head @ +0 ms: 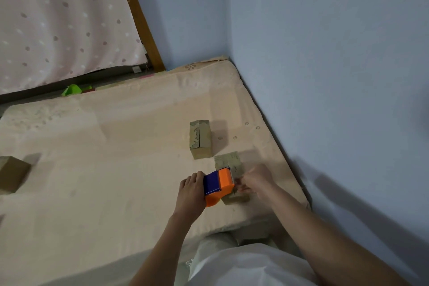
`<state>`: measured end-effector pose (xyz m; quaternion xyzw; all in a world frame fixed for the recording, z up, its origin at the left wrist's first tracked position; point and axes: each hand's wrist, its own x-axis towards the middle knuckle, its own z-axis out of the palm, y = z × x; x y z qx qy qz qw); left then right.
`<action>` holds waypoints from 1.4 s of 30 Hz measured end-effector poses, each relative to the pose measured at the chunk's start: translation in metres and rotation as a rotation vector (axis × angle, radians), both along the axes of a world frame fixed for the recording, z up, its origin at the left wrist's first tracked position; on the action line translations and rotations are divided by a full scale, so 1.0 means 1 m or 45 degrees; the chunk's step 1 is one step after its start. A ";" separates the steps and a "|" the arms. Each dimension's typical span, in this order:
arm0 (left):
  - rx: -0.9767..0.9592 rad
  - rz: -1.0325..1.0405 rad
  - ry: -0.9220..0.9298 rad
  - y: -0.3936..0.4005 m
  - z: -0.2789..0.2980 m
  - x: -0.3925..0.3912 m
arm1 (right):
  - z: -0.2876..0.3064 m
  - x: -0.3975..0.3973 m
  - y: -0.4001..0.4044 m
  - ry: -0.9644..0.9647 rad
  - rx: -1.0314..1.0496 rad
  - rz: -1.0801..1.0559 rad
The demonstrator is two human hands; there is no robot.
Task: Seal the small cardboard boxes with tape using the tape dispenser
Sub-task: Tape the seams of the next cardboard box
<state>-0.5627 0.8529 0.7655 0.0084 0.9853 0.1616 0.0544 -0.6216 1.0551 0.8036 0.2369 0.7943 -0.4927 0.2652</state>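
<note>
The right hand [256,180] is blurred, fingers hard to read; they seem to pinch something thin at the tape dispenser's [218,186] front edge, but I cannot tell for sure. The box [228,165] under both hands is half hidden by the dispenser and the right hand. The left hand [191,193] grips the orange-and-blue dispenser from behind, fingers curled over its top, forearm reaching forward. Just beyond the hands, a 2nd box [200,139] lies on the mattress [116,146]. Far left of the left hand, a 3rd box [11,174] is cut off by the frame edge.
</note>
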 end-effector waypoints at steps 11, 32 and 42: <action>-0.062 0.024 -0.016 -0.046 -0.013 0.023 | -0.004 0.011 0.044 -0.128 -0.202 -0.072; -0.234 0.052 -0.063 -0.032 -0.027 0.028 | -0.019 0.008 0.038 0.022 -0.073 -0.028; -0.341 0.025 -0.152 -0.025 -0.030 0.024 | -0.028 0.011 0.034 0.057 0.095 0.094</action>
